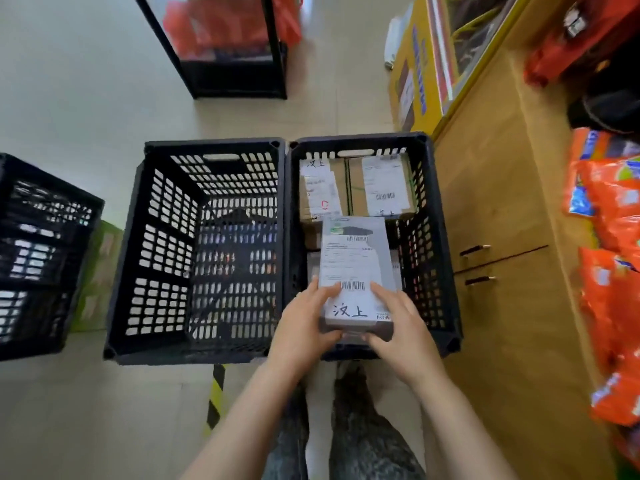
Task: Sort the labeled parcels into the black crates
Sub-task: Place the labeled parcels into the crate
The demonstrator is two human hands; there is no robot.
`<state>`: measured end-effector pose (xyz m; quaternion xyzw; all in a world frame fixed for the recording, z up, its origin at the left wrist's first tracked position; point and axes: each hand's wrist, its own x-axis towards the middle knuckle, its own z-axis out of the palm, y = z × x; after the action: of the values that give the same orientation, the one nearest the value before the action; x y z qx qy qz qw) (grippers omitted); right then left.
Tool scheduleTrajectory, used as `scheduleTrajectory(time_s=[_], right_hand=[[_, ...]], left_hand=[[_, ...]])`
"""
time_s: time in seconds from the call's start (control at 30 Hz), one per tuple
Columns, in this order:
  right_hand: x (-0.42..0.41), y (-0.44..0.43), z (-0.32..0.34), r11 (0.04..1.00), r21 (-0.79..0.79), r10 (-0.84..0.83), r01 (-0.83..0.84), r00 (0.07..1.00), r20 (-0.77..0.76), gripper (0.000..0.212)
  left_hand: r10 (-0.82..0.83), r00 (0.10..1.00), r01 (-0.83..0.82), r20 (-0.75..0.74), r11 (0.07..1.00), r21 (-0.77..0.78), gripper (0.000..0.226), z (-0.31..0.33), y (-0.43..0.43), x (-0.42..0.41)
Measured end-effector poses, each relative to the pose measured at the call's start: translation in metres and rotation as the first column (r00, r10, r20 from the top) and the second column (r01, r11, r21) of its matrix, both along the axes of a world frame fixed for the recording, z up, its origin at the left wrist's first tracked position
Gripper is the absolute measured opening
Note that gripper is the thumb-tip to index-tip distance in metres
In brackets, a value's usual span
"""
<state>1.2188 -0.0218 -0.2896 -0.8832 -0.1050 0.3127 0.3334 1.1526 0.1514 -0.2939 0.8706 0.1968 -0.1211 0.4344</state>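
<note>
Both hands on the grey parcel, in the mouth of the right crate.

On my feed the left hand [304, 323] and right hand [398, 327] grip the near end of the grey parcel [356, 271] from either side, thumbs on its white label, fingers curled underneath. The parcel sits over the near half of the right crate [446, 237], label up and long axis pointing at the crate's far wall. I can't tell if it rests on anything. Two cardboard parcels [320, 188] lie side by side at the crate's far end. The middle crate [166, 237] touches the right crate's left side and holds no parcels. A third crate [34, 254] stands further left, apart. A wooden cabinet [502, 202] stands just right of the right crate.
</note>
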Motion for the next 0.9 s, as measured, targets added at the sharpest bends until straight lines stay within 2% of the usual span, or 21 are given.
scheduleTrajectory(time_s=[0.2, 0.4, 0.6, 0.73, 0.9], right_hand=[[0.010, -0.004, -0.067, 0.998, -0.008, 0.068, -0.068, 0.998, -0.016, 0.078], [0.012, -0.004, -0.098, 0.993, 0.018, 0.122, -0.121, 0.989, -0.085, 0.074], [0.010, -0.008, -0.118, 0.995, 0.063, 0.094, -0.082, 0.973, -0.212, 0.049], [0.015, -0.011, -0.130, 0.990, 0.055, 0.139, -0.130, 0.959, -0.248, 0.053], [0.023, 0.001, -0.142, 0.985, -0.003, 0.163, -0.171, 0.945, -0.282, 0.056]], left_hand=[[0.088, 0.995, -0.088, -0.052, 0.996, -0.001, 0.070, -0.059, -0.010, 0.005], [0.112, 0.989, -0.113, -0.101, 0.994, -0.002, 0.072, -0.093, -0.008, 0.002], [0.070, 0.979, -0.074, -0.192, 0.997, -0.011, 0.070, -0.117, -0.007, -0.009], [0.024, 0.958, -0.025, -0.286, 1.000, 0.000, 0.072, -0.125, -0.009, -0.014], [-0.072, 0.951, 0.081, -0.302, 0.997, 0.017, 0.065, -0.131, -0.009, -0.004]])
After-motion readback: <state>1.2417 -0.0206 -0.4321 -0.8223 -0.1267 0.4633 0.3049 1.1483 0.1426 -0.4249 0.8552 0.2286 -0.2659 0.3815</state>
